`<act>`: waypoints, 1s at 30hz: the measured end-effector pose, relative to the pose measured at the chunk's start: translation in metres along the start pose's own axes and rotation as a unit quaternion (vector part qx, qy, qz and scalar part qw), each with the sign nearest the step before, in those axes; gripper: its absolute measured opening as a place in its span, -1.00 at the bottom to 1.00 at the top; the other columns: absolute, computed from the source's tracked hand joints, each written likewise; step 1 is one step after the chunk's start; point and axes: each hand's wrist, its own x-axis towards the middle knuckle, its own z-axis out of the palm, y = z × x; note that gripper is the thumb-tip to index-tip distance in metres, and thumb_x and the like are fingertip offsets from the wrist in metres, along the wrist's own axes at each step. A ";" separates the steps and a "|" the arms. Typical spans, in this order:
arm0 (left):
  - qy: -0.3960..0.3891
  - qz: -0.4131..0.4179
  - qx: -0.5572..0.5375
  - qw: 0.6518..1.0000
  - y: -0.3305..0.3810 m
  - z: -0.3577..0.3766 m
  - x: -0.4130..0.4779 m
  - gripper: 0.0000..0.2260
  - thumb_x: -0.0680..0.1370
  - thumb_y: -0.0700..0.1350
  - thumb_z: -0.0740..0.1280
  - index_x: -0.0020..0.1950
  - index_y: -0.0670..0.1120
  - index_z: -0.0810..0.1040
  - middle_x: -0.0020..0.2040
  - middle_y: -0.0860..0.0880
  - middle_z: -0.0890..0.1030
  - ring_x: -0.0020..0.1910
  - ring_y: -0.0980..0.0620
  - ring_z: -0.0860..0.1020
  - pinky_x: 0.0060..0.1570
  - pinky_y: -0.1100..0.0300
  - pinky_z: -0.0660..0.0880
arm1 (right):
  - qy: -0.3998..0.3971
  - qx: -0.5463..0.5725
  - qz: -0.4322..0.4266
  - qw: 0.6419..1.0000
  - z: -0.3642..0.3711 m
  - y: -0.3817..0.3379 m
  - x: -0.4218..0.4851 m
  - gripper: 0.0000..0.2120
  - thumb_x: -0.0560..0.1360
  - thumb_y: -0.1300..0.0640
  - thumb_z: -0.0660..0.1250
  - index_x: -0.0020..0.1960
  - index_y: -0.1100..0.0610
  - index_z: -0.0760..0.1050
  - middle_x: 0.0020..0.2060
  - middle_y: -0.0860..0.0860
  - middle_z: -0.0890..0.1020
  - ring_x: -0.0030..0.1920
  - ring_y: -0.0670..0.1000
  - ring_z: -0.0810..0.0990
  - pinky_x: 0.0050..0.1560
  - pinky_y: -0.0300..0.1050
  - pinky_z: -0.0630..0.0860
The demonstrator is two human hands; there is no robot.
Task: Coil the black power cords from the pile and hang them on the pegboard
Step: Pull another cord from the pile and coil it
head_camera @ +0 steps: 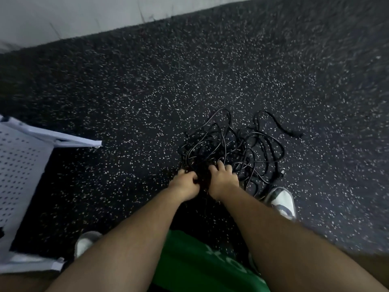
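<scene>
1. I see the cords [231, 144] lying tangled on the speckled floor [147, 81], with loose loops spreading away from me.
2. My left hand [185, 183] clenches strands at the pile's near edge.
3. My right hand [223, 178] curls into the tangle just beside it; I cannot tell whether it grips.
4. The pegboard [19, 165] sits far left, well apart from the pile.
5. Open floor runs to the wall [63, 13].

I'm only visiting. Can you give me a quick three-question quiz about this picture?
1. True or false: the cords lie tangled on the floor.
2. The left hand and right hand are: A) raised in the air B) down in the cords C) folded behind the back.
3. Fill in: the white pegboard is on the person's ____ side.
Key: 1 true; 2 B; 3 left.
</scene>
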 end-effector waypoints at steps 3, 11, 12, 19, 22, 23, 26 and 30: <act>-0.029 -0.004 -0.052 0.998 -0.004 0.009 0.013 -0.64 0.57 0.01 0.32 0.38 0.07 0.50 0.39 -0.05 0.44 0.20 -0.02 0.55 0.23 0.07 0.52 | 0.012 -0.022 0.026 0.999 0.005 0.006 0.013 -0.49 0.60 0.09 0.25 0.51 0.14 0.21 0.44 0.12 0.38 0.46 0.17 0.29 0.38 0.09 0.36; 0.058 0.012 -0.178 0.982 0.012 0.004 0.007 -0.43 0.54 -0.17 0.38 0.46 0.14 0.24 0.33 0.00 0.31 0.04 -0.04 0.55 -0.03 0.12 0.52 | 0.013 -0.025 -0.019 0.999 -0.022 0.002 0.006 -0.66 0.65 0.03 0.16 0.38 0.12 0.40 0.28 0.10 0.55 0.34 0.15 0.42 0.22 0.05 0.41; 0.070 0.034 -0.192 0.978 0.017 -0.002 0.002 -0.34 0.53 -0.18 0.40 0.52 0.17 0.19 0.40 -0.01 0.27 0.12 -0.06 0.54 0.05 0.11 0.52 | 0.029 0.005 -0.032 0.999 -0.034 0.000 -0.001 -0.68 0.66 0.05 0.14 0.37 0.11 0.41 0.24 0.10 0.57 0.31 0.15 0.44 0.19 0.04 0.42; 0.233 0.117 -0.143 0.955 0.057 -0.095 -0.049 -0.68 0.61 -0.27 0.27 0.34 -0.04 0.43 0.24 -0.04 0.49 0.09 0.01 0.54 0.05 0.04 0.54 | 0.154 0.154 -0.136 0.967 -0.163 -0.019 -0.062 -0.72 0.68 -0.02 0.13 -0.03 0.12 0.51 -0.16 0.02 0.59 -0.10 0.10 0.58 -0.04 0.00 0.57; 0.322 0.151 -0.135 0.925 0.077 -0.165 -0.091 -0.93 0.69 -0.15 0.19 0.12 -0.05 0.46 -0.05 -0.04 0.56 -0.18 0.00 0.53 -0.25 0.04 0.47 | 0.196 0.183 -0.221 0.938 -0.236 -0.015 -0.106 -0.80 0.66 -0.04 0.23 0.13 0.03 0.55 -0.10 -0.09 0.61 -0.09 -0.03 0.59 0.00 -0.09 0.54; 0.348 0.159 -0.150 0.912 0.083 -0.191 -0.107 -0.91 0.70 -0.10 0.18 0.06 -0.06 0.46 -0.12 -0.05 0.56 -0.24 -0.02 0.51 -0.32 0.06 0.40 | 0.199 0.188 -0.239 0.932 -0.259 -0.012 -0.122 -0.81 0.65 -0.04 0.25 0.21 -0.01 0.52 -0.06 -0.13 0.60 -0.05 -0.05 0.58 0.02 -0.10 0.52; 0.391 0.169 -0.214 0.879 0.097 -0.264 -0.160 -0.81 0.70 0.02 0.23 -0.01 -0.06 0.49 -0.18 -0.02 0.56 -0.29 0.04 0.48 -0.35 0.11 0.34 | 0.208 0.201 -0.214 0.933 -0.311 0.001 -0.160 -0.73 0.66 -0.06 0.26 0.29 0.05 0.45 -0.02 -0.14 0.56 -0.01 -0.03 0.55 -0.02 -0.14 0.47; 0.406 0.196 -0.352 0.820 0.108 -0.321 -0.216 -0.75 0.58 0.07 0.42 -0.16 -0.06 0.52 -0.33 0.06 0.56 -0.37 0.09 0.46 -0.32 0.09 0.30 | 0.219 0.233 -0.227 0.920 -0.338 0.006 -0.182 -0.82 0.67 -0.01 0.25 0.08 0.10 0.51 -0.21 -0.09 0.54 -0.23 -0.05 0.51 -0.25 -0.20 0.42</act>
